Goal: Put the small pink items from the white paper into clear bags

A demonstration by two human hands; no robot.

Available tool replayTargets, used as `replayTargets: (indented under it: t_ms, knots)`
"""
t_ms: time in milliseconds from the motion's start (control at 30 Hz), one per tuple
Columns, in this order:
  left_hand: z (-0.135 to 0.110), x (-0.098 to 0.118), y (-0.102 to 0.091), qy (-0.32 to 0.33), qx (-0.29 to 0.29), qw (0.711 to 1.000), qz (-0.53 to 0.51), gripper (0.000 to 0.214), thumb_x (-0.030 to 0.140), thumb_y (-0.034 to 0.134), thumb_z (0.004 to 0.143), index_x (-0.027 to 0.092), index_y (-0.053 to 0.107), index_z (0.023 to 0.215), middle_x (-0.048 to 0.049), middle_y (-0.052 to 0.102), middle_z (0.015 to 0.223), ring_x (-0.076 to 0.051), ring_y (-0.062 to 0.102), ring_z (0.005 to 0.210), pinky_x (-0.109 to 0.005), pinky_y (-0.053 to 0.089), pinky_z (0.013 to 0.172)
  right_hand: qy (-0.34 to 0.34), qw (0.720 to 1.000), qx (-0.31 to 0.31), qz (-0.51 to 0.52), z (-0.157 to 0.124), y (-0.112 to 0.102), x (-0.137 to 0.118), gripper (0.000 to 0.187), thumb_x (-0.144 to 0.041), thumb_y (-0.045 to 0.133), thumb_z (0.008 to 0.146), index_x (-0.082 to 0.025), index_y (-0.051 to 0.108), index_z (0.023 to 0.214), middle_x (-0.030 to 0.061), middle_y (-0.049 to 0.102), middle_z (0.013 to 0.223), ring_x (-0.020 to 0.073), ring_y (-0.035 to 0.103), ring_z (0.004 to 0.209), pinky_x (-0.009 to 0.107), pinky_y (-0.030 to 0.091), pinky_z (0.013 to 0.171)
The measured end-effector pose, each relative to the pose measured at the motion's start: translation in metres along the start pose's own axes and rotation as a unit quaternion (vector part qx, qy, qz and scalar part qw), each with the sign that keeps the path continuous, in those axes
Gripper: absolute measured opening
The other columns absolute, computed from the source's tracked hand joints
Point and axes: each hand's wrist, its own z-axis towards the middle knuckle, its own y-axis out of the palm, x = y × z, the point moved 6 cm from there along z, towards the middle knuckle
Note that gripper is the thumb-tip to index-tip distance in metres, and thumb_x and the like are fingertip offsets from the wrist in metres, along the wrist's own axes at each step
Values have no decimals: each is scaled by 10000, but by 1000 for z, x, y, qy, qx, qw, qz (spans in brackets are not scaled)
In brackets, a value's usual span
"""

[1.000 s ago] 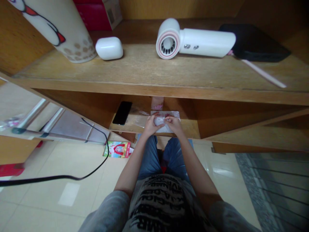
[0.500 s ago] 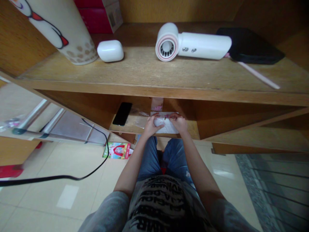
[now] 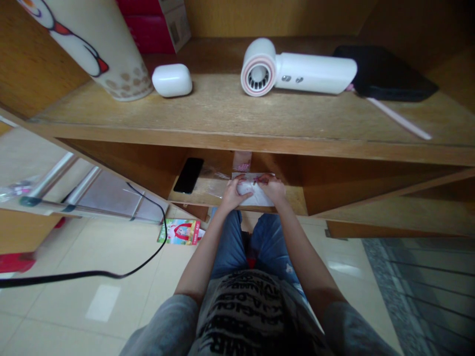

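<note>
A white sheet of paper (image 3: pixel 260 199) lies on the lower shelf in front of me. My left hand (image 3: pixel 232 195) rests on its left side, thumb and fingers spread apart on the sheet. Over the right part of the paper is my right hand (image 3: pixel 273 189), its fingertips pinched together at a small dark pink piece (image 3: pixel 256 181), too small to make out. Just behind the paper lies a pale packet (image 3: pixel 242 162) with pink bits in it. Clear plastic wrapping (image 3: pixel 213 188) is left of my left hand.
A black phone (image 3: pixel 189 175) lies left on the lower shelf. Above, the upper shelf's front edge (image 3: pixel 237 146) overhangs my hands; it carries a bubble-tea cup (image 3: pixel 126 81), a white earbud case (image 3: pixel 172 80), a handheld fan (image 3: pixel 315 73) and a black case (image 3: pixel 393 74). A cable (image 3: pixel 92 273) hangs left.
My right hand has shifted slightly left over the paper, bringing the small dark pink piece nearer the middle. My left hand stays about where it was.
</note>
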Motion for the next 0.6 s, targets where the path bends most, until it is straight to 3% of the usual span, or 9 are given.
replayTargets:
  t_ms: [600]
  knots:
    - [1,-1,1,-1,-3,1000,3,654,379,755,632,210,464,1193,-68,606,1116,-217,550,1044,-366,439,915,2,999,-3,35,-2,0,0,226,-362,547,762,-268,688,911,13,695,859,182,632,816,264,460,723]
